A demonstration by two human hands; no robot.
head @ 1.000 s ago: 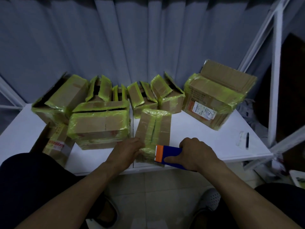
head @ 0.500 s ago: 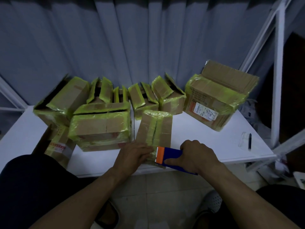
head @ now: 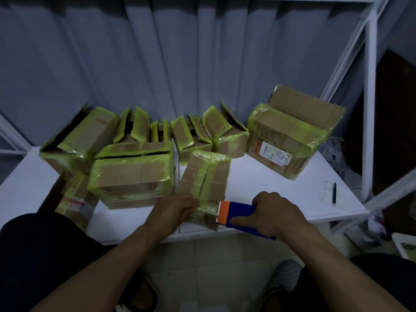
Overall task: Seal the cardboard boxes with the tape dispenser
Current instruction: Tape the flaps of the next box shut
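A small cardboard box (head: 209,174) lies at the near edge of the white table (head: 258,176), its flaps closed and a band of yellow-green tape running along the seam. The left hand (head: 173,210) rests on its near left corner, fingers laid across the tape and pressing down. The right hand (head: 276,212) is wrapped around the blue tape dispenser (head: 238,213), whose orange toothed end touches the box's near right corner. A closed, taped box (head: 132,176) sits just beside the small one on the left, close to the left wrist. Behind both runs a row of open boxes (head: 191,136) with taped flaps standing up, and a tilted box (head: 83,136) stands at the far left. A large open box (head: 290,136) stands well apart on the right. A labelled box (head: 74,199) hangs off the table's near left edge. A pen (head: 334,192) and a slip of paper (head: 325,191) lie near the right edge, clear of the work. A grey curtain (head: 157,64) hangs behind and a white frame (head: 369,86) rises at the right. Compared with a second ago, the left hand has shifted slightly from the box's left side onto its near end. The right hand, the dispenser and the boxes have kept their places.
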